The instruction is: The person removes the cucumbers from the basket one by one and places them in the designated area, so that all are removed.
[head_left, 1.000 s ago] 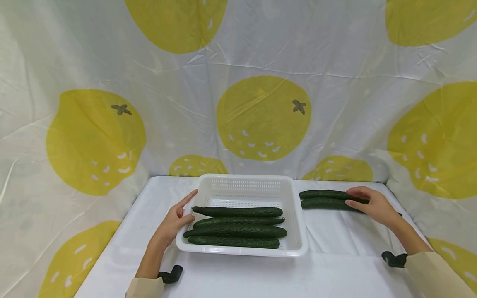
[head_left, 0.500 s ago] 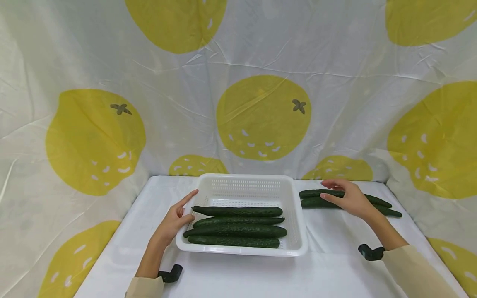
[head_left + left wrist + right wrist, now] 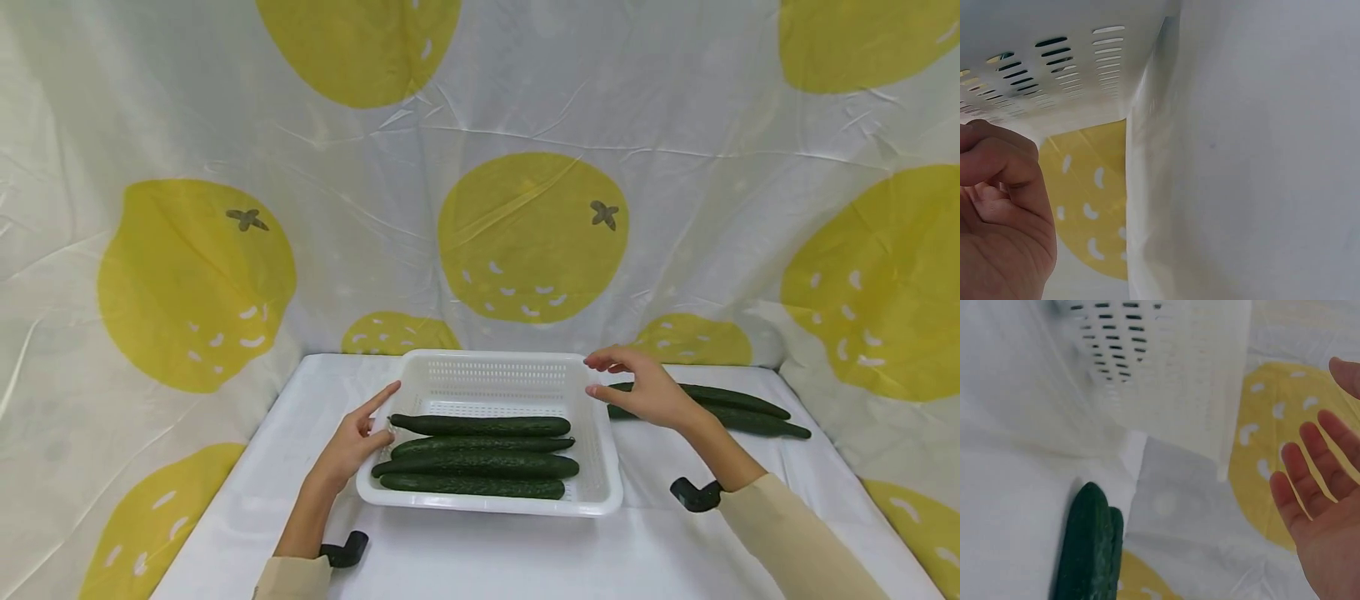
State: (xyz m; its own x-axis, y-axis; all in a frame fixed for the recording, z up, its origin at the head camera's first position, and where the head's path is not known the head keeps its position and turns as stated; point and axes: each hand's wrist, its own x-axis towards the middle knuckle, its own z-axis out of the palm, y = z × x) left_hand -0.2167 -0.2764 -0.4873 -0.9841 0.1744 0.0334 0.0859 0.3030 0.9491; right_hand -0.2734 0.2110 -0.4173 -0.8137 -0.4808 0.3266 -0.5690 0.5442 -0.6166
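A white plastic basket (image 3: 487, 504) holds several dark green cucumbers (image 3: 480, 464), lying side by side across its front part. My left hand (image 3: 347, 448) grips the basket's left rim, thumb on the edge and index finger stretched along it; in the left wrist view, its other fingers curl beside the slotted wall (image 3: 1079, 69). By the right rim is my right hand (image 3: 651, 393), fingers spread and holding nothing. The right wrist view shows that hand (image 3: 1329, 500) apart from the basket. Two more cucumbers (image 3: 738, 400) lie behind it on the table, their left ends partly hidden.
A white cloth covers the table (image 3: 480, 558). Behind and at both sides hangs a white curtain (image 3: 360, 208) with large yellow fruit prints. Each wrist carries a black device (image 3: 696, 495).
My right hand has moved left from the two loose cucumbers to the basket's right rim, its fingers now off them. The left hand and basket stay in place.
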